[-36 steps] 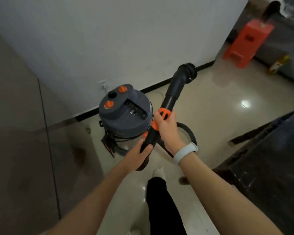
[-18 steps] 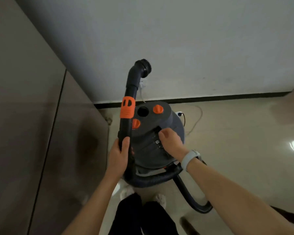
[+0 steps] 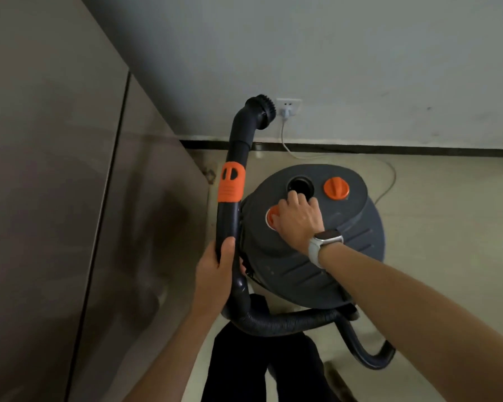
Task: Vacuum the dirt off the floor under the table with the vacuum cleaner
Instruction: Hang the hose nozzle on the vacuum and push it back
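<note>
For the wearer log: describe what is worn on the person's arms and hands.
Both forearms are bare, with no sleeves or gloves in view. The left hand wears nothing. At the wrist of the right hand sits a pale grey band smartwatch with a dark rectangular face.

The glossy beige tiled floor [image 3: 436, 227] carries the grey vacuum cleaner [image 3: 325, 256], standing upright near the black skirting board [image 3: 389, 148]. A white cord [image 3: 389, 181] trails over the tiles behind it, and a loop of black hose [image 3: 372, 358] rests on them in front.
</note>
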`<state>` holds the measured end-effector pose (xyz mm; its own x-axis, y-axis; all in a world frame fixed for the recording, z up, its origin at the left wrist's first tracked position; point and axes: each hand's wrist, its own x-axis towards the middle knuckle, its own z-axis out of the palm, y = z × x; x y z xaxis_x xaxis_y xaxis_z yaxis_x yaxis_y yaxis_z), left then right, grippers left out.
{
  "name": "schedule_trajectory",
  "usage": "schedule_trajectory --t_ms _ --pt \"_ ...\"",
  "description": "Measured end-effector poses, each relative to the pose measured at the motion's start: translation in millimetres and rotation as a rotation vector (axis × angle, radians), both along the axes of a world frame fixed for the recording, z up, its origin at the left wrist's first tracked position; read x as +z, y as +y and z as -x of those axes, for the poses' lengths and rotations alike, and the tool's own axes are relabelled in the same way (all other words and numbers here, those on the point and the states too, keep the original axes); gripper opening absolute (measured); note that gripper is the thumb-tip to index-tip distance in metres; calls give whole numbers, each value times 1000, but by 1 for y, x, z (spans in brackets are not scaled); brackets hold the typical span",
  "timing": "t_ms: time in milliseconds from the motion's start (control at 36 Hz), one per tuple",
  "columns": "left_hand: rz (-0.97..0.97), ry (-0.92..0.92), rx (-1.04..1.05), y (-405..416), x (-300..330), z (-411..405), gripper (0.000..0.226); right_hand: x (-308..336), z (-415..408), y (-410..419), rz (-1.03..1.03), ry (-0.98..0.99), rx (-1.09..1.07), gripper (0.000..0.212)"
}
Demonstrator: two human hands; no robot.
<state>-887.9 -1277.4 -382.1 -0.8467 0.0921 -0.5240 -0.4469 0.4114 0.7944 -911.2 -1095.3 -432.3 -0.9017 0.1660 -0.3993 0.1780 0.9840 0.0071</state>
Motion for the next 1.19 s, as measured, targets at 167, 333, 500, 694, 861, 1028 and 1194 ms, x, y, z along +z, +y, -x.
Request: schedule_trajectory --t_ms 167,333,500,694,861,1028,1194 --pt "-25 -44 -28 12 -6 12 25 20 1 50 87 151 107 39" --pt "-17 -42 -25 26 -6 12 26 15 7 102 -106 13 -336 47" --pt "29 -32 38 34 -5 9 28 5 3 116 -88 19 -136 36" --pt "17 -73 39 39 -2 9 35 12 1 128 -109 125 72 33" --pt "-176 -219 71 41 17 13 58 26 -88 72 647 125 130 45" --pt "-307 -288 160 67 39 8 42 30 -170 25 803 -28 167 63" --pt "-351 -299 80 94 56 -3 37 38 -183 14 949 -318 -102 54"
